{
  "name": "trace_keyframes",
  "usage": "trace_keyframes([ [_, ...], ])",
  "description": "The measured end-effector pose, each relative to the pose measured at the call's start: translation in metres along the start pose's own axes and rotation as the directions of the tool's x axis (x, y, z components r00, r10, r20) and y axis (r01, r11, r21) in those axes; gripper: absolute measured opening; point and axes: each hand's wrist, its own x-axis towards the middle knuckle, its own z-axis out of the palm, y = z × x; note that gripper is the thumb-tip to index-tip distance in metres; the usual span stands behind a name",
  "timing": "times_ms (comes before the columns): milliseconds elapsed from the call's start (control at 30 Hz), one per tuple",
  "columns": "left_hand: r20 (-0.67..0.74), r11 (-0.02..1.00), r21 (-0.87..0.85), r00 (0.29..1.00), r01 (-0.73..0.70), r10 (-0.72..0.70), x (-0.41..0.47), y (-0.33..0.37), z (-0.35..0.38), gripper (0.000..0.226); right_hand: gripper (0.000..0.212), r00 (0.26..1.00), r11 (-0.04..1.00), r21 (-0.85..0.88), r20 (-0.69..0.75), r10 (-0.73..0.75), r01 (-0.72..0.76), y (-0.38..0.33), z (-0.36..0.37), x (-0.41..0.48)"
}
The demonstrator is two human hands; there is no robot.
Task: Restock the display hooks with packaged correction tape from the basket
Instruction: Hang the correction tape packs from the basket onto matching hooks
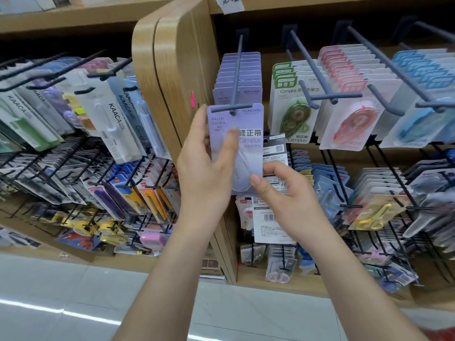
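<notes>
A purple packaged correction tape (pixel 246 124) hangs at the front tip of a grey display hook (pixel 236 70). My left hand (pixel 206 163) grips its left edge, thumb across the front. My right hand (pixel 280 190) pinches the pack's lower right corner and also holds further packs (pixel 273 217) turned back side out, with barcodes showing. Behind the front pack, several purple packs (pixel 240 77) fill the same hook. The basket is out of view.
Green (pixel 293 104), pink (pixel 349 114) and blue (pixel 418 119) correction tape packs hang on neighbouring hooks to the right. A wooden shelf divider (pixel 172 70) stands just left of the purple hook. Pens and scissors hang on racks left and below. A tiled floor lies underneath.
</notes>
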Motion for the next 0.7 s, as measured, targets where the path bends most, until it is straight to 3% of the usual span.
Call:
trace_keyframes([
  [67, -0.002, 0.956, 0.266, 0.992, -0.125, 0.130, -0.017, -0.008, -0.003, 0.060, 0.004, 1.000, 1.000, 0.005, -0.008, 0.005, -0.005, -0.001, 0.000, 0.002],
  [133, 0.018, 0.858, 0.471, 0.975, -0.203, 0.221, -0.030, -0.009, -0.004, 0.061, 0.010, 1.000, 1.000, 0.005, -0.018, -0.001, 0.001, -0.001, 0.001, 0.003],
  [167, 0.062, 0.826, 0.526, 0.977, -0.204, 0.202, -0.030, -0.006, -0.004, 0.059, 0.015, 1.000, 1.000, -0.004, -0.019, -0.012, 0.011, 0.001, 0.001, 0.003],
  [267, 0.170, 0.845, 0.526, 0.985, -0.102, 0.013, -0.021, 0.004, -0.005, 0.057, 0.018, 0.999, 0.999, -0.034, -0.024, -0.028, 0.028, 0.001, -0.001, 0.005],
  [367, 0.130, 0.902, 0.431, 0.991, -0.023, -0.037, -0.011, 0.006, -0.001, 0.059, 0.003, 0.999, 1.000, -0.011, -0.036, -0.014, 0.014, -0.002, -0.007, 0.007],
  [500, 0.070, 0.815, 0.577, 0.998, -0.041, 0.001, 0.004, -0.004, 0.015, 0.061, 0.065, 0.996, 0.999, 0.022, -0.085, 0.037, -0.036, -0.002, -0.018, 0.003],
  [567, 0.038, 0.771, 0.635, 0.999, -0.050, 0.034, 0.014, -0.011, 0.023, 0.061, 0.082, 0.989, 0.990, 0.099, -0.104, 0.109, -0.098, 0.003, -0.025, 0.002],
  [633, 0.029, 0.746, 0.659, 0.994, -0.096, 0.102, 0.021, -0.020, 0.031, 0.059, 0.072, 0.978, 0.971, 0.176, -0.106, 0.179, -0.159, 0.002, -0.030, 0.003],
  [700, 0.024, 0.740, 0.663, 0.991, -0.116, 0.134, 0.027, -0.025, 0.035, 0.056, 0.043, 0.973, 0.962, 0.204, -0.101, 0.207, -0.184, 0.005, -0.033, 0.004],
])
